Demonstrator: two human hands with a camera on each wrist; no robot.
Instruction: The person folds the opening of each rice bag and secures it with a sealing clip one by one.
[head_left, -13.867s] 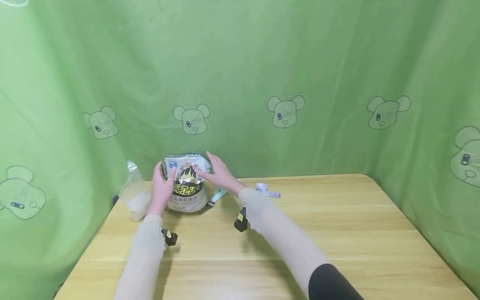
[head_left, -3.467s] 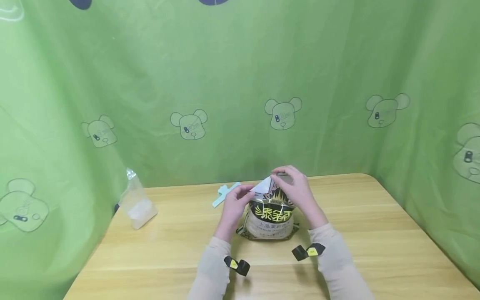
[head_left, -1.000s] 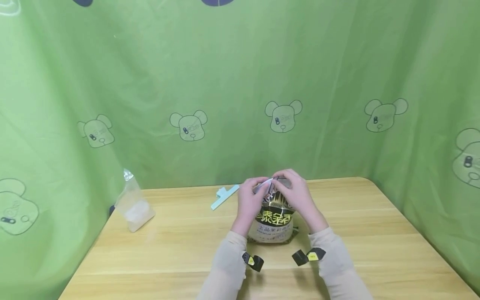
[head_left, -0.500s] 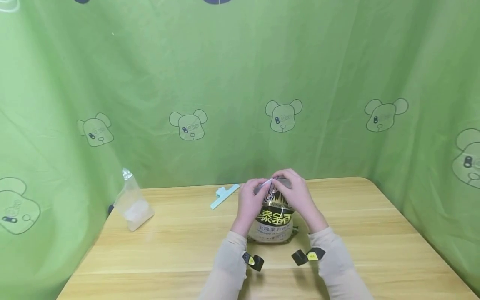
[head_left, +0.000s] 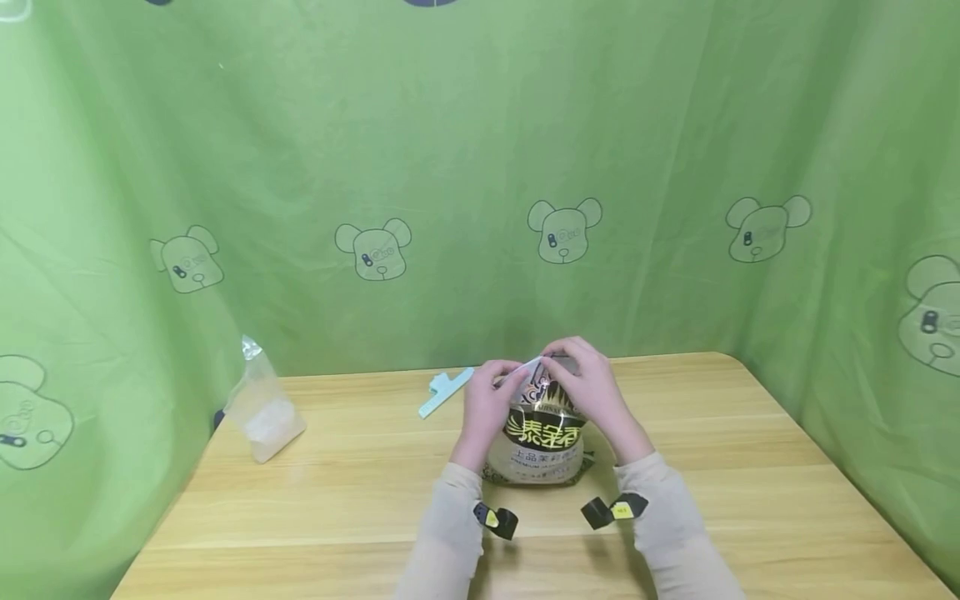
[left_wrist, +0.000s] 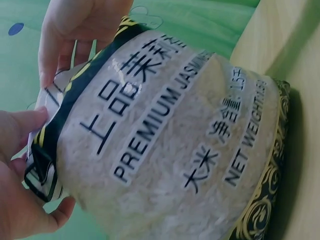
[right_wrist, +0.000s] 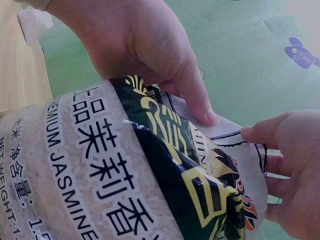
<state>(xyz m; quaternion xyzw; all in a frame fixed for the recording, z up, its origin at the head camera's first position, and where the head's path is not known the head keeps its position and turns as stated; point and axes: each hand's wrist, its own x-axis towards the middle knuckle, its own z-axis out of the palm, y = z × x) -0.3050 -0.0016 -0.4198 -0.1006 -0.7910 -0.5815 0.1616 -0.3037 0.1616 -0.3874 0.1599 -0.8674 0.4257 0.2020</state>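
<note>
A bag of jasmine rice (head_left: pixel 543 458) stands upright on the table, clear below with a black and gold band across its front. Its top is folded over at the corner, showing a pale underside. My left hand (head_left: pixel 486 408) pinches the left part of the folded top. At the right part, my right hand (head_left: pixel 592 387) pinches the same edge between thumb and fingers. Rice grains show through the plastic in the left wrist view, beside the left thumb (left_wrist: pixel 30 122). In the right wrist view the right thumb (right_wrist: pixel 265 132) presses on the pale fold.
Behind and left of the rice bag lies a mint-green bag clip (head_left: pixel 446 392). A clear plastic bag (head_left: pixel 272 421) with white contents stands at the table's left edge. Green curtain (head_left: pixel 465 300) hangs behind the wooden table (head_left: pixel 360 508).
Since the earliest frame, the rice bag has come from the back left to the middle. A small purple-and-white thing is no longer visible. Lately the left hand shifted slightly left, widening the visible fold.
</note>
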